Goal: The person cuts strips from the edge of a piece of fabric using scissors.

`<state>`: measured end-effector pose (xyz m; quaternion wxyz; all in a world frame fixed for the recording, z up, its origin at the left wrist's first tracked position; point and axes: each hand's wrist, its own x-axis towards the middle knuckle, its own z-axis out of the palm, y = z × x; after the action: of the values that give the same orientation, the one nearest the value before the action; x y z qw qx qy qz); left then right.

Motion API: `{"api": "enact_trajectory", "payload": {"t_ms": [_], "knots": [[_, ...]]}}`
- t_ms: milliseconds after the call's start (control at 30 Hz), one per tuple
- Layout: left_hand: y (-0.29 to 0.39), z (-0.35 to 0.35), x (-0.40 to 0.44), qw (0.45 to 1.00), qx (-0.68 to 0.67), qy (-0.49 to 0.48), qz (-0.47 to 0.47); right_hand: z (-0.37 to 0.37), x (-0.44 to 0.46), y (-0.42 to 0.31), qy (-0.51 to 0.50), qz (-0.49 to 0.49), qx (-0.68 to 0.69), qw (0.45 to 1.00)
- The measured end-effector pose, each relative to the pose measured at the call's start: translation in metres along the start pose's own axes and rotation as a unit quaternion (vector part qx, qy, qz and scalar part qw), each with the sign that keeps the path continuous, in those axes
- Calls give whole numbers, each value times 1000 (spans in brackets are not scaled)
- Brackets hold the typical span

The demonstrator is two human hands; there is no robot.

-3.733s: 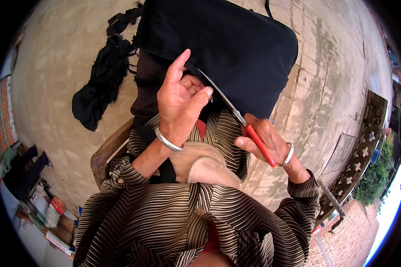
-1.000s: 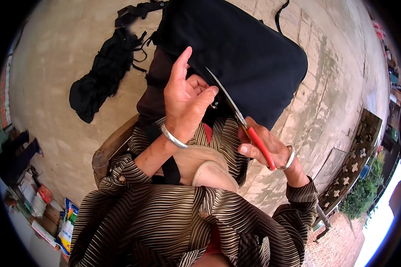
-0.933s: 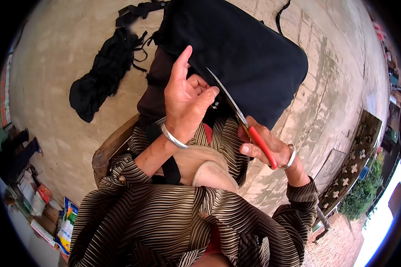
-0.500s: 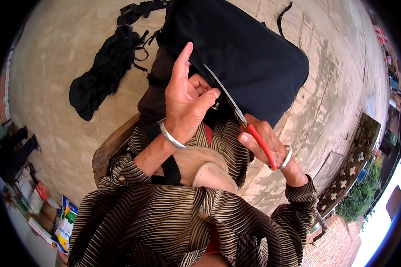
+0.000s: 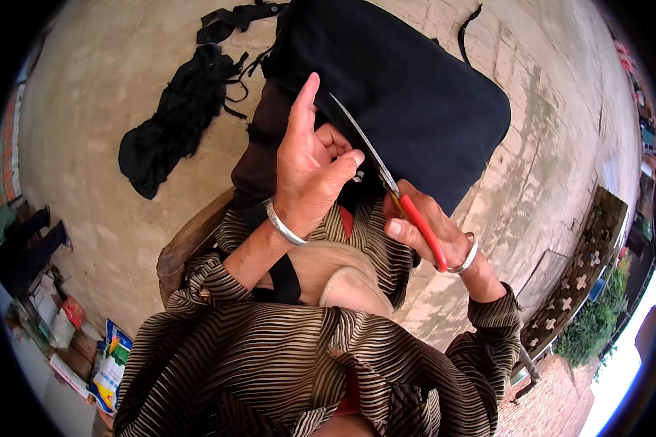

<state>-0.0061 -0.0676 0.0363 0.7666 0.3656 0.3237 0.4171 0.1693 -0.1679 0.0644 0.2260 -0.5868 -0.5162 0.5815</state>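
Red-handled scissors (image 5: 421,224) are in my right hand (image 5: 434,229), their long blade pointing up and left along the edge of a large black cloth piece (image 5: 393,80). My left hand (image 5: 307,164) is just left of the blade, its index finger stretched up. Its thumb and other fingers are bent together at the cloth's edge; whatever lies between them is too hidden to make out. Dark brown cloth (image 5: 259,156) shows beneath the black piece, left of my left hand.
Crumpled black cloth (image 5: 175,120) and a black strip (image 5: 233,22) lie on the floor at the upper left. A wooden chair arm (image 5: 189,247) curves beside my left sleeve. At the far left are another person's dark-clothed legs (image 5: 33,255) and a colourful bag (image 5: 111,368).
The scissors' visible blade has swung slightly up and left. Both hands have shifted only a little, and the whole view has moved slightly.
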Motion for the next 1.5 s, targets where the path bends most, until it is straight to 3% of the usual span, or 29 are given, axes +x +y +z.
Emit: {"api": "enact_trajectory", "payload": {"t_ms": [433,500,867,967,1033,1367,1433,1500], "knots": [[2,-2,2,1000,-7,16,6,-2,2,-17,39,47,-69,996],[5,-10,8,998,53,27,12,-3,3,-19,29,71,-76,994],[3,-9,7,999,-3,48,3,-11,-2,-7,-72,66,-70,993],[3,-11,8,998,-43,51,-4,-15,1,-8,-74,27,-97,992],[8,-12,8,998,-12,64,-12,-20,4,-16,-97,89,-94,987],[7,-15,13,995,-18,94,34,-23,3,-22,-95,86,-65,990],[8,-12,14,994,-46,97,32,-22,-2,-23,-114,150,-25,982],[2,-17,13,995,-44,82,22,-20,-7,-22,-111,153,-9,982]]}}
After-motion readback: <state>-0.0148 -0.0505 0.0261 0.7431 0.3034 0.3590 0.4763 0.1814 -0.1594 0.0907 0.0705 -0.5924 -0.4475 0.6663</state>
